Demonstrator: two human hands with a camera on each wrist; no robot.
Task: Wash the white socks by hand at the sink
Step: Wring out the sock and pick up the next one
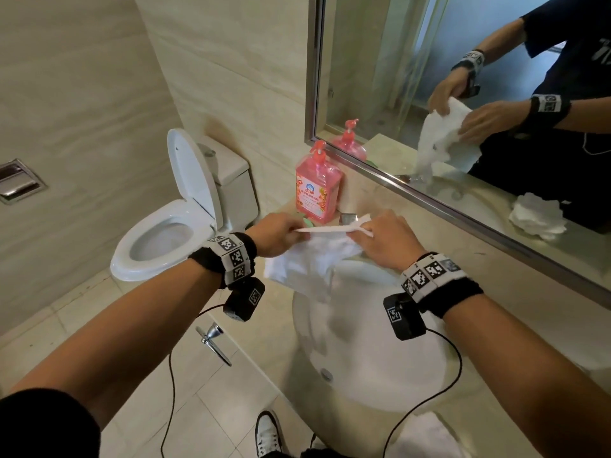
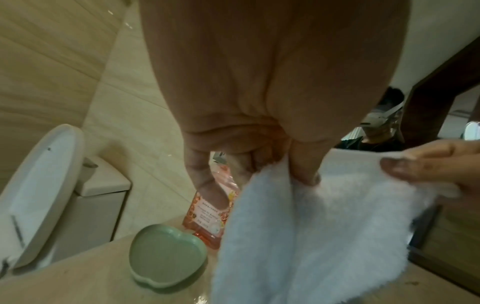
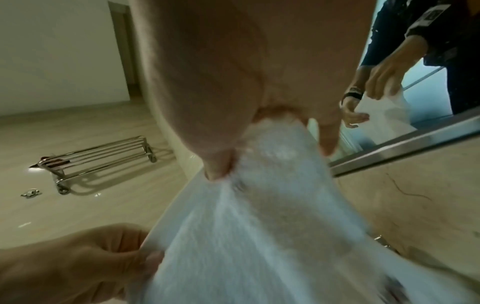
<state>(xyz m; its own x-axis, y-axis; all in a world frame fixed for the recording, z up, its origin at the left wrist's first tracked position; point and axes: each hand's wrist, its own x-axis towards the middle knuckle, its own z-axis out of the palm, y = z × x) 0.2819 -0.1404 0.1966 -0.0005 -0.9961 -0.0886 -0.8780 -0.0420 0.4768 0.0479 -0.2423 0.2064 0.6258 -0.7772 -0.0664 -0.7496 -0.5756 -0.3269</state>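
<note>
A white sock [image 1: 307, 259] hangs stretched between both hands above the back rim of the white sink [image 1: 380, 358]. My left hand [image 1: 291, 231] pinches the sock's top edge on the left, and my right hand [image 1: 360, 233] pinches the same edge on the right. In the left wrist view, thumb and fingers of the left hand [image 2: 298, 170] pinch the fluffy sock [image 2: 311, 236]. The right hand [image 3: 259, 144] clamps the sock [image 3: 259, 236] in the right wrist view. Another white bundle [image 1: 426, 434] lies on the counter at the near right.
A pink soap bottle [image 1: 317, 186] stands at the counter's back left, with a green heart-shaped dish [image 2: 166, 261] beside it. The faucet [image 1: 347, 218] is mostly hidden behind the sock. A toilet [image 1: 172, 226] with its lid up stands to the left. A mirror [image 1: 463, 77] runs along the back.
</note>
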